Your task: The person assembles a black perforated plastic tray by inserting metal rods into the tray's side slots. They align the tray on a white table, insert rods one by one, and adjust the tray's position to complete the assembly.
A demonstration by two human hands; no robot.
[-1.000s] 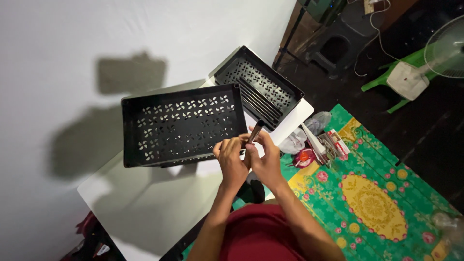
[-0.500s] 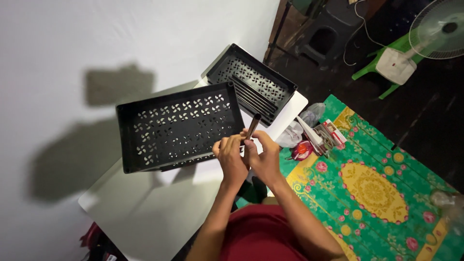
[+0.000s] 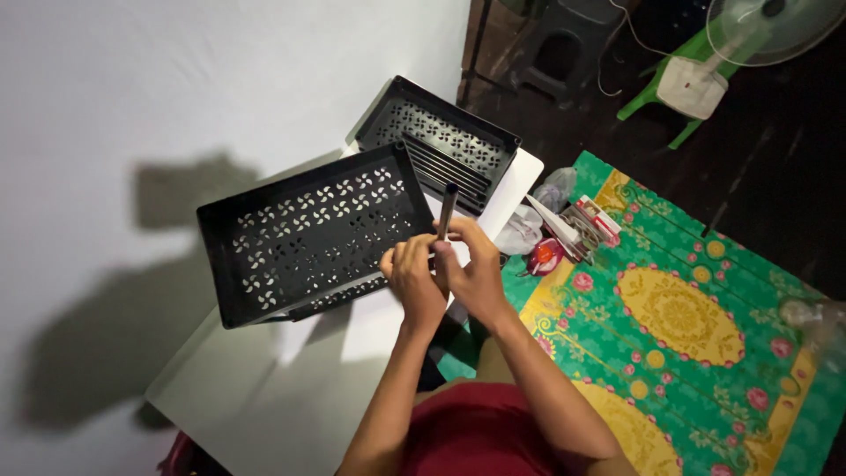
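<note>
Both my hands meet over the near edge of a white table (image 3: 264, 379). My right hand (image 3: 471, 273) grips a slim dark metal tube (image 3: 448, 207) that sticks up and away from me. My left hand (image 3: 412, 280) presses against the tube's lower end beside the right hand. Just left of my hands lies a black perforated plastic tray (image 3: 304, 234), its near corner close to my left fingers. A second black perforated tray (image 3: 441, 145) with several dark rods lying in it sits farther back on the table.
A white wall lies to the left. A green and yellow patterned mat (image 3: 679, 326) covers the floor at right, with a plastic bag, a red item (image 3: 544, 256) and small packets by the table edge. A white fan (image 3: 696, 84), green chair and dark stool stand beyond.
The view has shifted, so trays and hands sit lower and further left in frame. The tube now points more upright. Both hands stay together on it.
</note>
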